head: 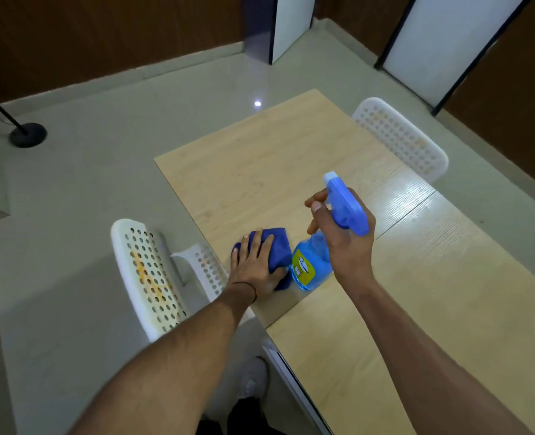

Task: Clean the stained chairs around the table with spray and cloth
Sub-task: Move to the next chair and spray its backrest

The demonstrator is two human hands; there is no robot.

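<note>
Mid-frame, right hand (344,246) grips spray bottle (349,208), left hand (253,266) clutches cloth (277,243); a loose grip could drop the bottle

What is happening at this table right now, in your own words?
A person at a wooden table grips a blue cloth lying on it with the left hand and holds a blue spray bottle by its neck in the right hand. The near white chair has orange stains on its backrest and is not yet being wiped. A second white chair sits at the far side.
</note>
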